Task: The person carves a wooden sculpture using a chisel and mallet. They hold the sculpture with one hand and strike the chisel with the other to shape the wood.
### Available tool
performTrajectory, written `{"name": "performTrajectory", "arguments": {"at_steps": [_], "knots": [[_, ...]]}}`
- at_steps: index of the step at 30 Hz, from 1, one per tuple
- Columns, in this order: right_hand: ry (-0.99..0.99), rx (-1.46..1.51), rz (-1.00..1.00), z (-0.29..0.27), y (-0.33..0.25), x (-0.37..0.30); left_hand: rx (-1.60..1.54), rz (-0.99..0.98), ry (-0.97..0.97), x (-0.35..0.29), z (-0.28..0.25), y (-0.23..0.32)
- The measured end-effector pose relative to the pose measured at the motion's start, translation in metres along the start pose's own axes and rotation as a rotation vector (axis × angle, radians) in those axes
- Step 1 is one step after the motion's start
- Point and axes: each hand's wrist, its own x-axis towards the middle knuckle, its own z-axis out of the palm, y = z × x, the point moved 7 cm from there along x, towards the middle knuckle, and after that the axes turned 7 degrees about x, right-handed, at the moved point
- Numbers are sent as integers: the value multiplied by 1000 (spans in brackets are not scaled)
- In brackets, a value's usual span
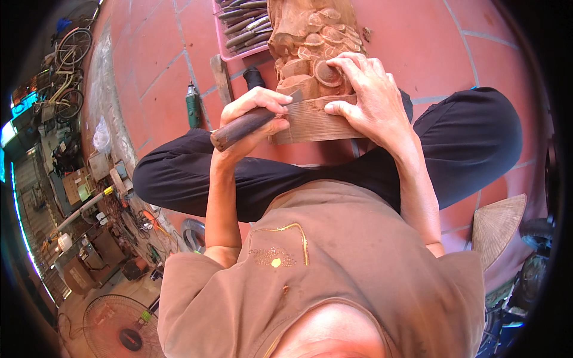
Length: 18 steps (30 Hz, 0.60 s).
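A brown wood carving (pixel 316 45) with rounded, coin-like reliefs lies on the floor before me, its flat, grained end (pixel 316 122) toward my lap. My left hand (pixel 253 113) is closed around the dark wooden handle of a carving chisel (pixel 245 128). The short metal blade points right, at the carving's left side near the flat end; whether it touches the wood I cannot tell. Over the carving's right side lies my right hand (pixel 373 98), fingers spread on the reliefs and thumb on the edge by the flat end. It steadies no other thing that shows.
Beyond the carving's left stands a pink tray (pixel 221 42) of many dark-handled tools. A wooden mallet-like piece (pixel 221 77) and a green rotary tool (pixel 193 106) lie left. A conical hat (pixel 498 230) is at right, a fan (pixel 119 328) at lower left, bicycles (pixel 71 71) at far left.
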Motion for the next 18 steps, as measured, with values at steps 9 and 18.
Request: {"name": "performTrajectory", "arguments": {"at_steps": [9,18], "knots": [[-14,-75,-68,5,-11,-5,-118,-161,298,-28,-23,14],[-9,-58,-56,6,-10,-5,-74,-60,148,-14,13,-2]]}}
